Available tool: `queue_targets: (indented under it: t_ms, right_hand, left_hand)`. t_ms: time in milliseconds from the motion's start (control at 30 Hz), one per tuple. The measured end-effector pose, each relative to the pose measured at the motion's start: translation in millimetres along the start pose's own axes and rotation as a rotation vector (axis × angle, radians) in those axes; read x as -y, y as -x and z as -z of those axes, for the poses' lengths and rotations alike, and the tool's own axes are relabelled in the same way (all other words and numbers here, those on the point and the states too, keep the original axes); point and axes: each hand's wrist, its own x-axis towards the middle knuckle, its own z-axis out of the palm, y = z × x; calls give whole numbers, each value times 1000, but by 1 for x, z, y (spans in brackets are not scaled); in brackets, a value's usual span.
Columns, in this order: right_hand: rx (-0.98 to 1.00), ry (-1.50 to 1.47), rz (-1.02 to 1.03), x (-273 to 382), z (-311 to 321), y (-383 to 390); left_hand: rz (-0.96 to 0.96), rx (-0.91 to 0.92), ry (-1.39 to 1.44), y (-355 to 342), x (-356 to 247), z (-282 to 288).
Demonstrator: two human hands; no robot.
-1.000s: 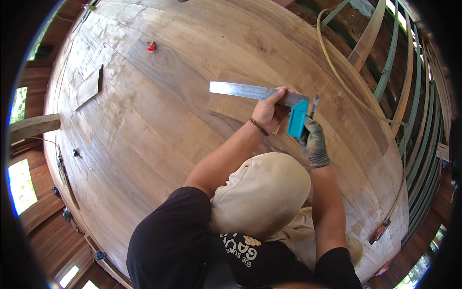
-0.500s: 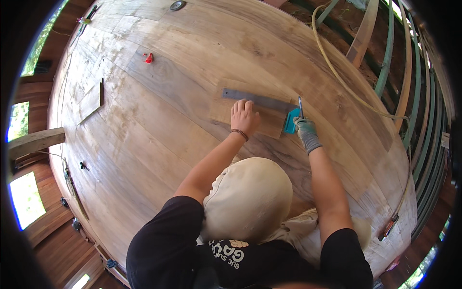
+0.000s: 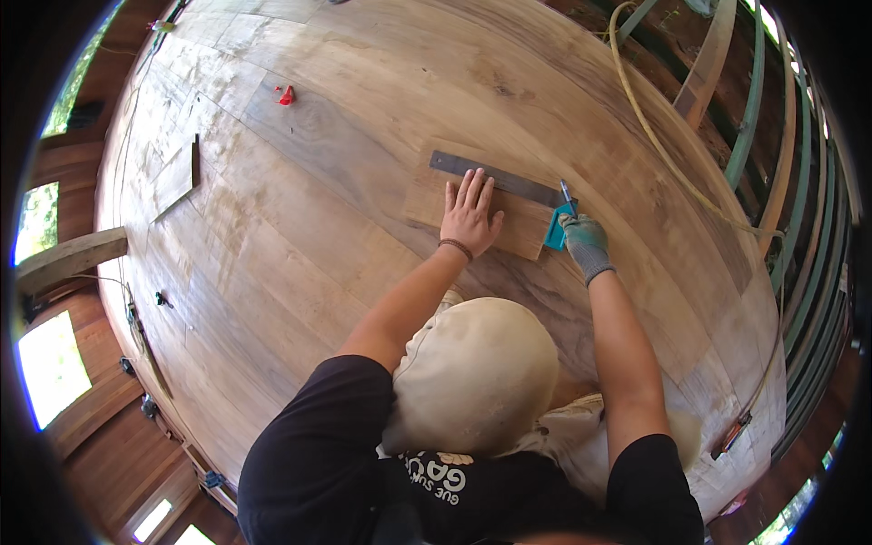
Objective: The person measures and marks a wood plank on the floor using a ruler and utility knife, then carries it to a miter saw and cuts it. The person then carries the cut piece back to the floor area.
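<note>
A try square with a teal handle [image 3: 557,227] and a dark metal blade [image 3: 524,187] lies across a small wooden board [image 3: 521,238]. My bare left hand [image 3: 471,216] rests flat on the board with its fingers stretched out, their tips on the blade. A bracelet circles that wrist. My gloved right hand [image 3: 586,240] is closed round a blue pen [image 3: 568,194], which stands up from the fingers near the blade's right end. That hand also touches the teal handle's right side; how far its fingers reach round the handle is hidden.
Wide wooden planks [image 3: 300,209] spread around me. A red object [image 3: 286,95] and a thin wooden piece [image 3: 175,182] lie to the left. A yellowish hose [image 3: 647,123] runs along the right edge, beside open slats. A wooden beam [image 3: 73,261] juts in at far left.
My left hand's fingers, curled at the blade's near edge before, are now stretched out over it. The pen leans more to the left. The view has shifted slightly.
</note>
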Motion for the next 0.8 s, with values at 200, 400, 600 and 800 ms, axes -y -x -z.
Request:
queue_targets:
  t_ms: [200,400,600,800]
  right_hand:
    - [-92,-26,-59,8,1,15]
    - [-288,-214,-92,5,-11,32]
    - [24,-1026,-455,3,-11,31]
    - [-75,-932,-255,-12,-34,14]
  left_hand:
    - [-5,-15,-9,0,-2,-1]
    - [-32,-31,12,0,-1,-1]
    - [-17,-46,36,3,1,2]
    - [-15,-39,20,4,2,3]
